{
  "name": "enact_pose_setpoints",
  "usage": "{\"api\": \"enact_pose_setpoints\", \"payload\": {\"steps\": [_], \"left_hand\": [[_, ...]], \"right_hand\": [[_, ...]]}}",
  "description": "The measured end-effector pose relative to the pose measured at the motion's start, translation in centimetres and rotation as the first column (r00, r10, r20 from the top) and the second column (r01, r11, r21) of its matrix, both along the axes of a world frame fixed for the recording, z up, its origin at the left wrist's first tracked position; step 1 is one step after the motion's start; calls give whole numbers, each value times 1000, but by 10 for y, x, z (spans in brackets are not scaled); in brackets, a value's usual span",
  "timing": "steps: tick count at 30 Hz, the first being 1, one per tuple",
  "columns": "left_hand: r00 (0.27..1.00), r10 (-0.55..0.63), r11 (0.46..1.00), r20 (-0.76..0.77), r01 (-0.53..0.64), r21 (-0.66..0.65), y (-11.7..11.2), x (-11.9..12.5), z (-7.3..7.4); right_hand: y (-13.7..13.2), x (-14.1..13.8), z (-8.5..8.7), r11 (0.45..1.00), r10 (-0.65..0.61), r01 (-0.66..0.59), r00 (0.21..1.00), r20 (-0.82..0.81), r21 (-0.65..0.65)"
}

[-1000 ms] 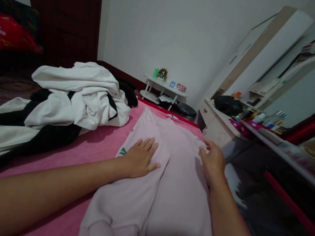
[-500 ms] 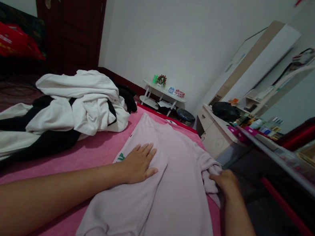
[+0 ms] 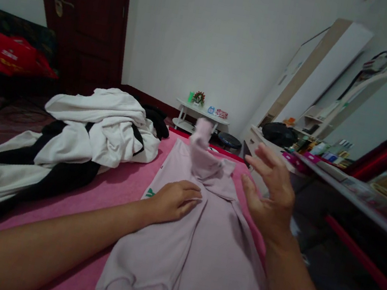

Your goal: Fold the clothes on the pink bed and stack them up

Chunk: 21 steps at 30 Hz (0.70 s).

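A pale pink sweatshirt (image 3: 220,249) lies on the pink bedspread (image 3: 94,197), one sleeve folded lengthwise down its left part. My left hand (image 3: 176,202) rests on that folded part, palm down with fingers extended, beside a green print at the edge. The other sleeve (image 3: 202,156) is in the air over the far end of the garment, its cuff end upward and blurred. My right hand (image 3: 269,193) is raised at the right side of the sweatshirt, fingers apart, holding nothing and not touching the cloth.
A heap of white and black clothes (image 3: 105,134) lies left on the bed. Beyond the foot stand a small white table (image 3: 199,111) and a dark round stool (image 3: 229,141). At right are a dresser (image 3: 257,141) and a desk edge (image 3: 350,192). A red bag (image 3: 14,56) sits at far left.
My right hand has let go of the right sleeve and risen. The sleeve has flown over to the left, above the sweatshirt's far end. My left hand stays on the fold.
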<state>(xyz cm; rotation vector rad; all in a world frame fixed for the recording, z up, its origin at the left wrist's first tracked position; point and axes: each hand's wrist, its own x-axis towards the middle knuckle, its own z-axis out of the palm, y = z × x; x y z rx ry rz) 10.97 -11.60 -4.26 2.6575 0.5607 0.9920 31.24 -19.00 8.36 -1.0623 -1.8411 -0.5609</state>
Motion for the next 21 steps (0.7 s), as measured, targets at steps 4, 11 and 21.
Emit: {"api": "enact_pose_setpoints", "payload": {"steps": [4, 11, 21], "left_hand": [[997, 4, 998, 75, -9, 66, -2, -1, 3], [897, 439, 891, -61, -425, 160, 34, -10, 9], [686, 604, 758, -407, -652, 25, 99, -57, 43]], "right_hand": [[1, 20, -24, 927, -79, 119, 989, 124, -355], [-29, 79, -74, 264, -270, 586, 807, 525, -766], [-89, 75, -80, 159, -293, 375, 901, 319, -913]]}}
